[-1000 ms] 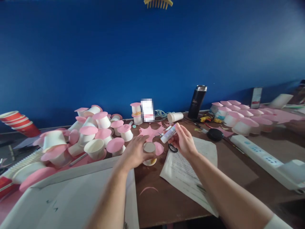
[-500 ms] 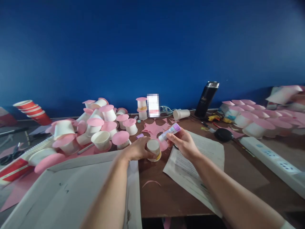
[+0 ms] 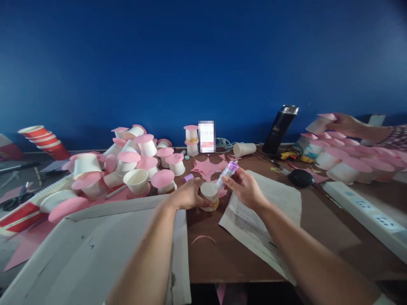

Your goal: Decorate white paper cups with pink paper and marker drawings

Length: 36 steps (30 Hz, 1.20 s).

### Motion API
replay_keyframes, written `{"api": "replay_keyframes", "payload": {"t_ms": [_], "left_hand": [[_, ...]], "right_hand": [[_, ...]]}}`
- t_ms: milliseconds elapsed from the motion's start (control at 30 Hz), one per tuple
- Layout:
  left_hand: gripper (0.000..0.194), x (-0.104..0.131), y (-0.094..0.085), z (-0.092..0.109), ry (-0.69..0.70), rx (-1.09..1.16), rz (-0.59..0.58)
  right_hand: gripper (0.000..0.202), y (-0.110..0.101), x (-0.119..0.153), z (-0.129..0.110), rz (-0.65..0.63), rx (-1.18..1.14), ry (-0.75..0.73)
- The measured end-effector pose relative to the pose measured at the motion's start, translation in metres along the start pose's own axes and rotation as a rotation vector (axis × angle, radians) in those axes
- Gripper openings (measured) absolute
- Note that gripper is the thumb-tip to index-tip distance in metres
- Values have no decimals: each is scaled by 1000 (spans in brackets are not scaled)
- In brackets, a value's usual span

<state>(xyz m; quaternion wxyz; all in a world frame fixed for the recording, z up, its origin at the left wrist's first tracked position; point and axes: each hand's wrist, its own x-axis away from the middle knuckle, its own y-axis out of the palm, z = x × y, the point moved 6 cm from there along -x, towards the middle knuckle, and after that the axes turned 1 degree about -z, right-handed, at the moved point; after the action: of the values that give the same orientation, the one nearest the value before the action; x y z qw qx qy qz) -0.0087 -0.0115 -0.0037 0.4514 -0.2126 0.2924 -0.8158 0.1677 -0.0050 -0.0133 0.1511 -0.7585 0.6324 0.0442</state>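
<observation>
My left hand (image 3: 189,195) is wrapped round a small white paper cup (image 3: 209,189), which stands upside down on the table with its base facing up. In my right hand (image 3: 244,186) is a glue stick (image 3: 227,174), a clear-white tube with a purple end at the top. It tilts down to the left, its lower end at the right edge of the cup's base. A purple cap (image 3: 188,178) lies just beyond my left hand. Behind the cup are pink paper scraps (image 3: 208,167). A printed sheet (image 3: 263,220) lies under my right hand and forearm.
Several cups with pink paper discs (image 3: 146,144) crowd the left. A grey-white box (image 3: 121,254) sits at front left. At right are a black flask (image 3: 280,129), a power strip (image 3: 365,205) and more disc-topped cups. Another person's hand (image 3: 346,125) holds one there.
The glue stick has swung steeper, its lower end now at the cup's base. Another person's hand with a pink-topped cup has come in at the right. The view has shifted slightly.
</observation>
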Motion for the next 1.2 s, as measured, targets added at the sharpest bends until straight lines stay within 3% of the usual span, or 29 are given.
{"api": "replay_keyframes", "payload": {"t_ms": [133,367,533,633,733,800,900,1000,1100,1200], "left_hand": [[44,-1,0,-5,-22,-24,42],[43,-2,1,0,29,-68,9],[48,-2,1,-7,-10,-33,44],[50,-2,4,-12,-40,1,40],[53,-2,3,-11,-46,-82,50],[55,-3,2,-9,-50,-112,55],[53,-5,4,-6,-23,-79,27],[54,-7,7,-6,5,-41,2],[56,-7,6,-10,-54,-76,34],[60,-6,6,-11,-69,-78,33]], "right_hand": [[53,-1,0,-3,15,-127,-22],[50,-4,0,-4,16,136,-31],[57,-6,0,-5,9,18,-61],[49,-3,1,-8,-20,127,-67],[43,-8,3,-14,80,300,-117],[45,-10,5,-17,119,283,-136],[44,-7,6,-19,71,182,-136],[32,-3,8,-22,48,280,-134],[28,-7,8,-28,137,405,-190],[37,-12,8,-27,180,335,-200]]}}
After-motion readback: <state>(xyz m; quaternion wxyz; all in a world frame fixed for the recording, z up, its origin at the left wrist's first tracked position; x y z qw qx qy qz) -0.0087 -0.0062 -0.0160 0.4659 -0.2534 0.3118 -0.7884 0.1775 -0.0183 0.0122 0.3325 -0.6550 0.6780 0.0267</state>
